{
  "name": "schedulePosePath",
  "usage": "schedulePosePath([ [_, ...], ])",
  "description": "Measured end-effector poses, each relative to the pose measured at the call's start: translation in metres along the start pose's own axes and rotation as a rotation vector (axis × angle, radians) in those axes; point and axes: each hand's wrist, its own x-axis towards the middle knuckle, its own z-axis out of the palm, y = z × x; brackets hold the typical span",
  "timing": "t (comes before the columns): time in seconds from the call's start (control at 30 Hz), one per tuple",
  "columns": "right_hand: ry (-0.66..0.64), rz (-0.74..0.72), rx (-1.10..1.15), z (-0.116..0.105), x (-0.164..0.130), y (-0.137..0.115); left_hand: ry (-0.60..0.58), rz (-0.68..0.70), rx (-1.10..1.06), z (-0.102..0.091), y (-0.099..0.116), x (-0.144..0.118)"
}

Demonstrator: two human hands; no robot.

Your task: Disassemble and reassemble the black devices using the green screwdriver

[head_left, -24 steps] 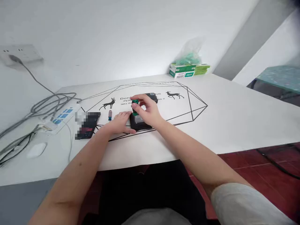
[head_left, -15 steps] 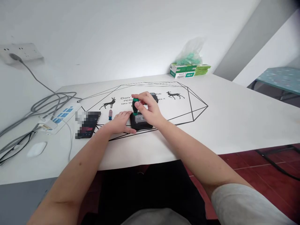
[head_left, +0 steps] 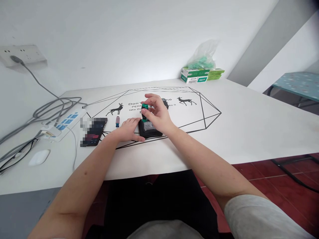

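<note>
Head view: the right hand (head_left: 159,115) pinches an upright green-and-black screwdriver (head_left: 145,107) over a black device (head_left: 151,132) on the table (head_left: 249,126); the left hand (head_left: 128,129) lies spread against its left edge. Further left: a smaller screwdriver (head_left: 117,121), then a phone (head_left: 99,133).

A right hand (head_left: 159,114) pinches an upright green-and-black screwdriver (head_left: 144,113) over the eleven o'clock corner of a black device (head_left: 150,133); the left hand (head_left: 128,129) lies at its nine o'clock edge.
</note>
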Motion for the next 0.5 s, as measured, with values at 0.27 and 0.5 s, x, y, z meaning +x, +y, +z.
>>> schedulePosePath([
  [0.27,-0.027,0.063,0.141,0.0109,-0.0002,-0.0006,0.003,0.005,-0.009,-0.0001,-0.0006,0.0004],
  [0.5,-0.047,-0.058,-0.104,0.0042,-0.0021,-0.0059,0.013,0.012,0.0,0.0006,-0.0018,0.0002],
])
